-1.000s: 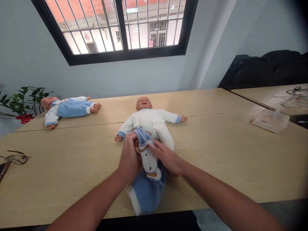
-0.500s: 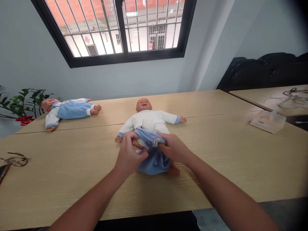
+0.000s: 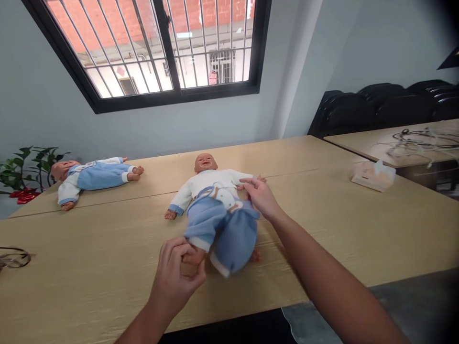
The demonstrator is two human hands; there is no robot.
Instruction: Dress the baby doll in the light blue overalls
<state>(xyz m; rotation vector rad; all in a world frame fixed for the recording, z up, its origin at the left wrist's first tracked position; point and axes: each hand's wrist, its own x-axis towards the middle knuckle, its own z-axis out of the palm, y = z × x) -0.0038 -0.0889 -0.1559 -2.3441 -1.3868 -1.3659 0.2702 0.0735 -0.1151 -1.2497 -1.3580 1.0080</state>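
A baby doll [image 3: 205,163] in a white top lies on its back in the middle of the wooden table [image 3: 89,267]. Blue overalls [image 3: 222,227] cover its legs and belly, with a white bib patch at the chest. My left hand [image 3: 177,274] pinches the doll's bare foot [image 3: 191,257] where it pokes out of the white cuff. My right hand [image 3: 261,196] grips the upper edge of the overalls at the doll's side, near its outstretched arm.
A second doll [image 3: 91,174] in blue and white lies at the far left, near a green plant [image 3: 25,167]. Glasses [image 3: 12,257] rest at the left edge. A tissue box [image 3: 373,176] sits at right; black chairs [image 3: 380,107] and a second table with cables stand behind.
The overalls, bunched at the doll's waist before, are now drawn over both legs. My left hand dropped to the foot and my right hand moved up to the doll's side.
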